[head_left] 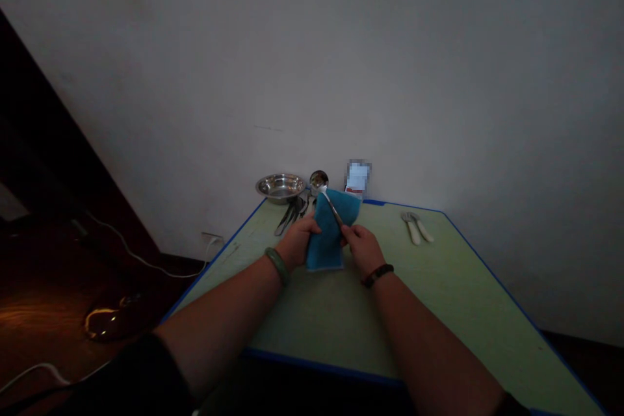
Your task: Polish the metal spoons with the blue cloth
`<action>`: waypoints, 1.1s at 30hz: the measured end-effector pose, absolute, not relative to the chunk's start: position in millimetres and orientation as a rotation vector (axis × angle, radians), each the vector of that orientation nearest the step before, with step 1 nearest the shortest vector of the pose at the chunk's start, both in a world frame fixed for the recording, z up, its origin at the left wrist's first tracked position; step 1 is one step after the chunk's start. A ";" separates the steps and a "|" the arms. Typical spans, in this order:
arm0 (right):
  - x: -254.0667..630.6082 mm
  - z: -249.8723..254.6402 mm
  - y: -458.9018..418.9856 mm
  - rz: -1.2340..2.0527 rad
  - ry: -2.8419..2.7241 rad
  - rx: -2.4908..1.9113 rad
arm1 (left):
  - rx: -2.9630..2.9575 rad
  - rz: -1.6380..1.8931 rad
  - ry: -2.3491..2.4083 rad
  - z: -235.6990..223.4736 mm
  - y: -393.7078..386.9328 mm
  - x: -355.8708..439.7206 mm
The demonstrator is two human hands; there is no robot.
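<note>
Reading the head camera from my station. The left hand (297,242) holds a blue cloth (327,235) in a narrow grip, closed on the cloth's left side. A green bangle (277,266) sits on that wrist. The right hand (363,249) is also closed narrow, pinching the handle of a steel spoon (333,210) against the cloth, with a dark bead bracelet (377,275) on its wrist. The spoon lies along the cloth, its head past the far edge. I cannot tell whether the cloth's lower edge touches the green table (341,318) or hangs just above it.

Around the cloth: a steel bowl (280,188) stands behind and to the left, and a small steel cup (318,181) just behind it. A blurred card (358,177) stands just behind the cloth. A heap of dark-handled cutlery (290,216) lies just left of the cloth, and a pair of pale-handled utensils (416,227) lies well to the right.
</note>
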State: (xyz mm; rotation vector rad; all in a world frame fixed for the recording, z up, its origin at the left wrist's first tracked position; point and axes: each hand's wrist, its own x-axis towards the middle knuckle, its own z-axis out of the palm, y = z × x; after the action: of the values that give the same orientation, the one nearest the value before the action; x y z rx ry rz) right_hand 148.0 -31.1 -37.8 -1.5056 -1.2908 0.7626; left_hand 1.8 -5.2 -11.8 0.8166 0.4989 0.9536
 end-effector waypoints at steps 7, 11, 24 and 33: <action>147.0 -36.6 -32.1 0.738 -1.264 -1.457 | 0.890 0.937 0.501 -14.0 -5.2 2.1; 145.2 -38.2 -31.2 0.720 -1.215 -1.442 | 0.903 0.931 0.508 -14.6 -6.3 2.3; 146.0 -36.8 -31.2 0.741 -1.226 -1.458 | 0.883 0.910 0.474 -14.4 -4.5 2.8; 148.5 -41.4 -29.6 0.744 -1.256 -1.466 | 0.822 0.991 0.509 -10.3 -3.5 0.9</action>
State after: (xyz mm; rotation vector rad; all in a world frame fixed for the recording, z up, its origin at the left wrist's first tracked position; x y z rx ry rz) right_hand 148.5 -29.6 -41.4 -1.4660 -1.2564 0.7440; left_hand 0.9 -3.5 -10.3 0.8215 0.5091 0.9911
